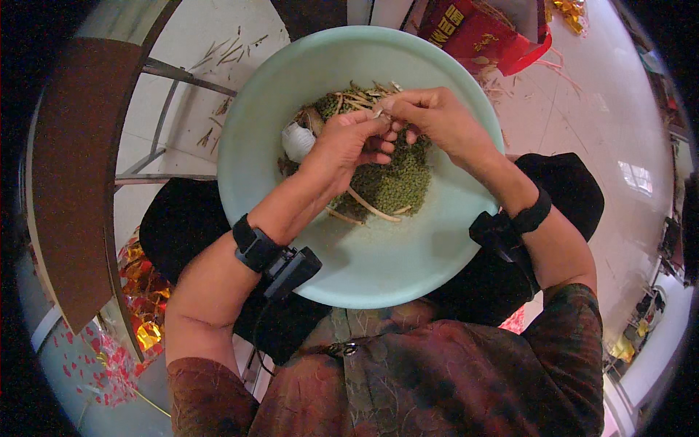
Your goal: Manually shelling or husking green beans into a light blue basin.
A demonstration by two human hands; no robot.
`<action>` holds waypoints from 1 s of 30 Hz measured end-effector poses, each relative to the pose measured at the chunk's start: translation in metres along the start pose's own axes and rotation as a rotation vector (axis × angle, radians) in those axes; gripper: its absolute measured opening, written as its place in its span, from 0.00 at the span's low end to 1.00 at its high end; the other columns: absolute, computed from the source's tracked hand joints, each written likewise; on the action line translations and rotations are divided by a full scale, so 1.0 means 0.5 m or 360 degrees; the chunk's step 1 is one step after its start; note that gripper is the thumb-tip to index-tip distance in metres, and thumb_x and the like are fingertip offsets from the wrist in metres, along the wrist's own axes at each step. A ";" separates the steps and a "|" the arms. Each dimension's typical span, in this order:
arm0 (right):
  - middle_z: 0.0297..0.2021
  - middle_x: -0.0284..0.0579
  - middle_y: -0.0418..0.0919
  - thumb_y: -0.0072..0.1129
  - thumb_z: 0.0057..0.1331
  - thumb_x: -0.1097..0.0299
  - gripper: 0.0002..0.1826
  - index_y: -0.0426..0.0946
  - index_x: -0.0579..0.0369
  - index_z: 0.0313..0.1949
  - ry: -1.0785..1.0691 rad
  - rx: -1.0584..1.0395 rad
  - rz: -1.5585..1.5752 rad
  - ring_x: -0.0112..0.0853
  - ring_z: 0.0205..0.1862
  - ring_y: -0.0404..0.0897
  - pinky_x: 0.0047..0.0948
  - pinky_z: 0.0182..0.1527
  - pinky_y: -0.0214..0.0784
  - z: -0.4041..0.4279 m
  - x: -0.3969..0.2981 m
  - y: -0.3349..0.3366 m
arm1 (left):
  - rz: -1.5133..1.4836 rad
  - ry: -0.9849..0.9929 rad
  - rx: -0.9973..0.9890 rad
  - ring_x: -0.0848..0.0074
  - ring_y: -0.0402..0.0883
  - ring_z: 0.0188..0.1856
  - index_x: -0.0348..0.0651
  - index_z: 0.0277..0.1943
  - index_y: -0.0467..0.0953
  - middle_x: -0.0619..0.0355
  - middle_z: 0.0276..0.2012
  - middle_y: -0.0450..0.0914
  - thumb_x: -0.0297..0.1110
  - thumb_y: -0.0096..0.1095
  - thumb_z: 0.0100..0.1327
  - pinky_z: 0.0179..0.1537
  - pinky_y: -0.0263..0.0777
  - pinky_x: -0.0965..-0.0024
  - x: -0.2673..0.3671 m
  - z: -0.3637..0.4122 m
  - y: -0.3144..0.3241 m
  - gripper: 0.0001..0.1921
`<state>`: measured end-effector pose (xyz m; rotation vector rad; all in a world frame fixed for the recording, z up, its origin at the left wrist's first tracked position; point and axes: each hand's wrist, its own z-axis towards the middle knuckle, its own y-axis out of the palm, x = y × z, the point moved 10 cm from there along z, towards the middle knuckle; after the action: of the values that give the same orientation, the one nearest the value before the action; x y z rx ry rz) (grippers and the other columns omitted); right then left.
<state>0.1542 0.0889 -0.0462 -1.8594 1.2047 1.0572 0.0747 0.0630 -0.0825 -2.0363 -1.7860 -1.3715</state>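
Observation:
A pale green plastic basin (382,267) rests on my lap. Small green beans (404,188), likely mung beans, are heaped inside it. Above the heap, my left hand (341,145) and my right hand (439,117) meet, fingertips pinching a small pale piece of dry pod (378,113) between them. Several tan dry pods (355,100) lie at the far side of the heap, and another long pod (377,208) lies at its near edge. Left of my left hand is a white rounded object (297,141), partly hidden by that hand; I cannot tell what it is.
A brown-topped table or bench (82,180) with metal legs stands at the left. Dry pod scraps (232,52) lie on the tiled floor. Beyond the basin is a red bag (486,33) bearing writing. Shiny red-and-gold wrapping (143,289) lies at lower left. Straps with small devices circle both wrists.

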 end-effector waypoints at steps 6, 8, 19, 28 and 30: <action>0.21 0.35 0.74 0.47 0.60 0.62 0.13 0.76 0.60 0.32 -0.0041 -0.0003 0.0062 0.19 0.22 0.70 0.16 0.25 0.63 0.006 0.008 0.001 | -0.0063 -0.0003 0.0012 0.84 0.71 0.26 0.41 0.36 0.70 0.64 0.28 0.73 0.31 0.48 0.59 0.27 0.69 0.81 -0.006 0.002 -0.001 0.05; 0.20 0.37 0.74 0.46 0.59 0.63 0.13 0.76 0.60 0.30 -0.0065 0.0035 0.0063 0.21 0.21 0.71 0.19 0.24 0.66 0.006 0.005 -0.005 | -0.0099 0.0024 -0.0004 0.84 0.71 0.26 0.40 0.36 0.70 0.64 0.28 0.73 0.30 0.49 0.58 0.26 0.69 0.81 -0.004 0.001 0.004 0.05; 0.21 0.36 0.75 0.48 0.58 0.62 0.13 0.75 0.60 0.30 -0.0123 0.0224 0.0013 0.19 0.19 0.70 0.18 0.24 0.64 0.011 -0.011 -0.039 | -0.0039 -0.0053 -0.0002 0.83 0.72 0.26 0.40 0.39 0.70 0.62 0.28 0.73 0.32 0.49 0.59 0.26 0.70 0.81 -0.009 -0.003 0.008 0.08; 0.21 0.34 0.75 0.48 0.59 0.60 0.14 0.74 0.59 0.30 -0.0233 0.0214 -0.0096 0.19 0.20 0.69 0.18 0.23 0.62 0.004 -0.034 -0.036 | -0.0123 0.0129 -0.0006 0.82 0.71 0.25 0.40 0.38 0.70 0.62 0.26 0.73 0.33 0.46 0.61 0.26 0.68 0.81 0.023 -0.001 0.004 0.08; 0.21 0.34 0.75 0.48 0.59 0.61 0.13 0.74 0.59 0.29 -0.0201 0.0176 -0.0085 0.19 0.20 0.69 0.18 0.23 0.62 0.001 -0.033 -0.029 | -0.0179 0.0143 -0.0014 0.83 0.70 0.24 0.40 0.37 0.70 0.62 0.26 0.72 0.33 0.45 0.61 0.26 0.68 0.81 0.022 0.000 0.001 0.08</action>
<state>0.1633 0.1009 -0.0302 -1.7052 1.1120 1.0411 0.0740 0.0713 -0.0750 -1.8721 -1.8846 -1.4781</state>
